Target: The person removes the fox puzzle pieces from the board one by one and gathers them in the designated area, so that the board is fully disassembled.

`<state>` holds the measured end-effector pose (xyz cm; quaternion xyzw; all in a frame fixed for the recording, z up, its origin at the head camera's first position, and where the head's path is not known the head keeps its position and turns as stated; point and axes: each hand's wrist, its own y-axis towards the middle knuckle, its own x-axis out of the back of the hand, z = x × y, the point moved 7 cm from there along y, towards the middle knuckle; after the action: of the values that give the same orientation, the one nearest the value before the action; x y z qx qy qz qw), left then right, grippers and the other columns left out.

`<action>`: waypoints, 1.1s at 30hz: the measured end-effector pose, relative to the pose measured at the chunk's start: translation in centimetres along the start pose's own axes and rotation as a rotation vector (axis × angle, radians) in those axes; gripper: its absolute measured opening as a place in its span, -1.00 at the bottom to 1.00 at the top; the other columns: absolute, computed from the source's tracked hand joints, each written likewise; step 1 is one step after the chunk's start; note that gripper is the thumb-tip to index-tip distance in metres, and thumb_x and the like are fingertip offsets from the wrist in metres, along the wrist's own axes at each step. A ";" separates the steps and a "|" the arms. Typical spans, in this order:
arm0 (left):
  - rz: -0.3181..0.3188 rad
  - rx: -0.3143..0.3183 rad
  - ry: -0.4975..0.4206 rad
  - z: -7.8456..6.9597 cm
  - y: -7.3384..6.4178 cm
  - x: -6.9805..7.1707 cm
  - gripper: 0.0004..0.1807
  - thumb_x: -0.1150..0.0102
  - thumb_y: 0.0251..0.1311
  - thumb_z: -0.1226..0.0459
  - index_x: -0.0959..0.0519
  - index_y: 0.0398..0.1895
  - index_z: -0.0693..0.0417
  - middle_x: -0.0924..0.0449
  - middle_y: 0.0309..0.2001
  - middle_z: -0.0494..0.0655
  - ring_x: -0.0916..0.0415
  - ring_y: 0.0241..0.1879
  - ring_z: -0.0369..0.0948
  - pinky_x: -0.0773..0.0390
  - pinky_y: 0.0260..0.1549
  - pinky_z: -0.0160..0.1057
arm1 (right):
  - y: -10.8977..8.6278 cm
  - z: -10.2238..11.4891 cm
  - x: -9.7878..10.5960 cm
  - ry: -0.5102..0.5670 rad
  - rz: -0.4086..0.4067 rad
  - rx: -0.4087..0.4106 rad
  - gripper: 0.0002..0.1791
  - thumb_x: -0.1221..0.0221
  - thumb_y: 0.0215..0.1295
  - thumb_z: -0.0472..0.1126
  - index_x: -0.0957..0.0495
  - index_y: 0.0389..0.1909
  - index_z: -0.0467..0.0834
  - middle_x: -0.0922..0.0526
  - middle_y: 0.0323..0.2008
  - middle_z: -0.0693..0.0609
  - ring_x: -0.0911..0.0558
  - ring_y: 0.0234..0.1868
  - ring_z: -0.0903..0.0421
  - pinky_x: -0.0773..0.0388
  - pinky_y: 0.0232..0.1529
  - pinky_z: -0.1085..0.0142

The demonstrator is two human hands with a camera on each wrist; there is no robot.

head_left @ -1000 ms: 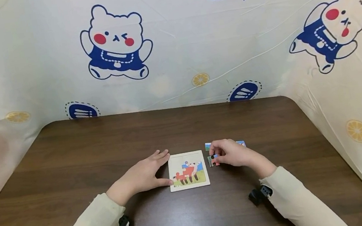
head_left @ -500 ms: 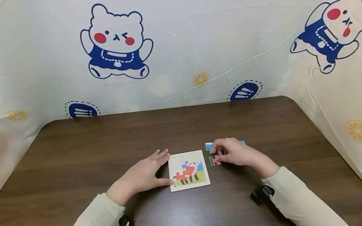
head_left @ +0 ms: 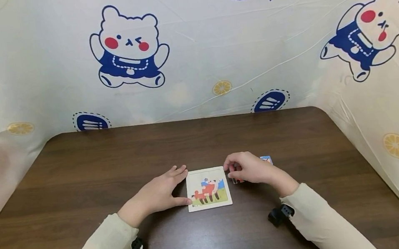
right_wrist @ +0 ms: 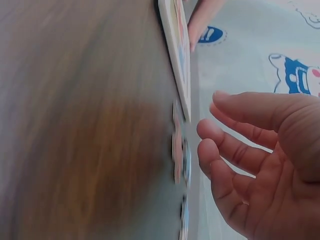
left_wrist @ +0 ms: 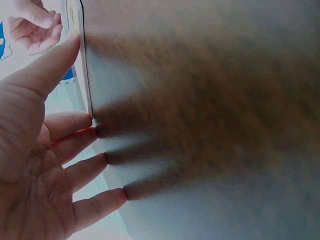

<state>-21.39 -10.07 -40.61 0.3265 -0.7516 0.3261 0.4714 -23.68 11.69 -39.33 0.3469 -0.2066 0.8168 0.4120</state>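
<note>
A square puzzle board (head_left: 228, 192) with a white rim lies on the table, showing a partly assembled red animal on grass. My left hand (head_left: 156, 195) rests at its left edge, thumb and fingers spread. The left wrist view shows the fingertips (left_wrist: 102, 158) down on the tabletop and the thumb at the board's edge. Just off the board's right edge, my right hand (head_left: 247, 167) hovers over loose puzzle pieces. In the right wrist view its fingers are loosely bent, with nothing seen between them. A reddish piece (right_wrist: 177, 150) lies below that hand, which partly hides it in the head view.
A blue puzzle piece (head_left: 266, 160) shows behind the right hand. The brown wooden table (head_left: 120, 151) extends back to a pale cloth backdrop (head_left: 191, 58) printed with bears and orange slices, which also runs along both sides.
My right hand has moved left toward the board, now covering the blue-green piece at the upper left and uncovering more of the right one. The left hand and board stay put.
</note>
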 end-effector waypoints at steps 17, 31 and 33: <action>0.005 -0.002 -0.008 0.0 0.2 -0.1 -0.05 -0.35 0.12 -0.15 -0.28 0.47 0.16 -0.16 0.53 0.08 -0.07 0.53 0.14 -0.31 0.37 0.13 | 2.8 2.9 -3.3 -0.079 0.141 0.107 -0.80 -0.22 0.34 -0.35 -0.64 -0.05 -0.16 -0.54 -0.27 0.02 -0.41 -0.39 0.23 -0.40 -0.33 0.44; -0.001 -0.023 -0.014 0.0 0.2 0.0 -0.06 -0.35 0.13 -0.14 -0.29 0.46 0.19 -0.17 0.52 0.11 -0.06 0.52 0.17 -0.30 0.37 0.14 | 3.0 3.5 -3.9 -0.132 0.179 0.094 -0.72 -0.20 0.31 -0.42 -0.62 0.02 -0.20 -0.51 -0.22 -0.02 -0.43 -0.39 0.20 -0.42 -0.31 0.43; 0.002 -0.022 -0.014 0.0 0.2 0.0 -0.06 -0.34 0.13 -0.14 -0.29 0.47 0.19 -0.16 0.53 0.11 -0.06 0.52 0.17 -0.30 0.37 0.14 | 3.1 3.4 -4.0 -0.145 0.184 0.082 -0.74 -0.20 0.32 -0.41 -0.62 0.00 -0.19 -0.51 -0.22 0.00 -0.44 -0.37 0.19 -0.42 -0.29 0.42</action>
<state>-21.54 -10.01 -40.64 0.3229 -0.7587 0.3160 0.4693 -23.17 5.65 -40.11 0.4012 -0.2332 0.8318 0.3047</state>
